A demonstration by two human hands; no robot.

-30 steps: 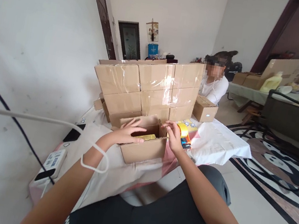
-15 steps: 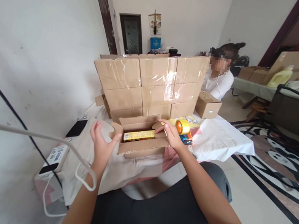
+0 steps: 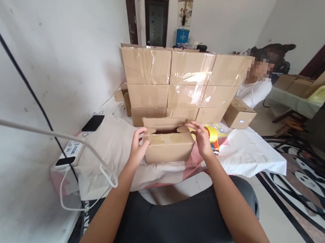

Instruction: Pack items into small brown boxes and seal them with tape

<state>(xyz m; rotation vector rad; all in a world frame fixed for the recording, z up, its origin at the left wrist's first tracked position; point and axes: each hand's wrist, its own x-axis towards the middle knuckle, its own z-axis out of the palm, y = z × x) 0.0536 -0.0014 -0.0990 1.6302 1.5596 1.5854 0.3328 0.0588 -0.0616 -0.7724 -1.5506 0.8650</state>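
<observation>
A small cardboard box point(image 3: 169, 150) stands on the cloth-covered table in front of me, its back flap up and its end flaps folded inward. Its inside is dark, and the contents are hidden from this angle. At the box's left end, my left hand point(image 3: 139, 144) is closed around the corner, thumb toward the front. My right hand point(image 3: 201, 139) is open against the right end, fingers stretched over the flap and rim. Just beyond that hand lies a yellow roll of tape point(image 3: 211, 133) on an orange dispenser, partly covered by the hand.
A wall of taped cardboard boxes point(image 3: 188, 84) rises right behind the small box. Another closed carton point(image 3: 239, 114) sits at the right, near a person in a white top point(image 3: 254, 91). At left are a black phone point(image 3: 93, 123), a power strip point(image 3: 72, 149) and a white cable point(image 3: 83, 141).
My left hand has moved from beside the box onto its left corner. The near flap has come up or the box has tilted, hiding the yellow pack inside. The view has shifted.
</observation>
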